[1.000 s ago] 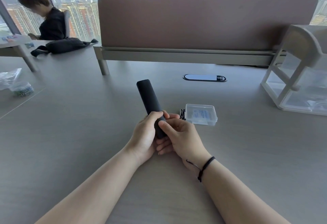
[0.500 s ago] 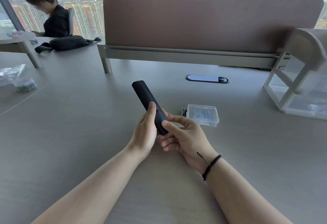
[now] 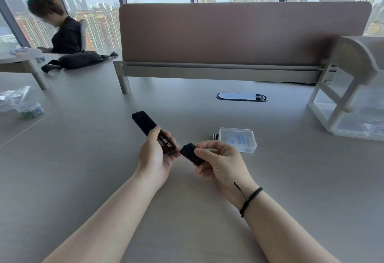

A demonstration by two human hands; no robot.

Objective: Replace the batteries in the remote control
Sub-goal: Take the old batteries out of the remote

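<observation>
The left hand (image 3: 154, 156) gripped the remote (image 3: 152, 132) above the surface (image 3: 83, 159), old cells (image 3: 165, 142) exposed inside. The right hand (image 3: 218, 161) pinched the removed cover (image 3: 190, 154). Fresh batteries (image 3: 216, 136) lay further right; the swap and closing remained.

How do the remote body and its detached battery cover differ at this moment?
The remote is long and held in the left hand; the battery cover is short and pinched in the right hand. The remote shows an open bay with batteries inside; the cover shows only a plain surface. Both are black and held above the table.
</observation>
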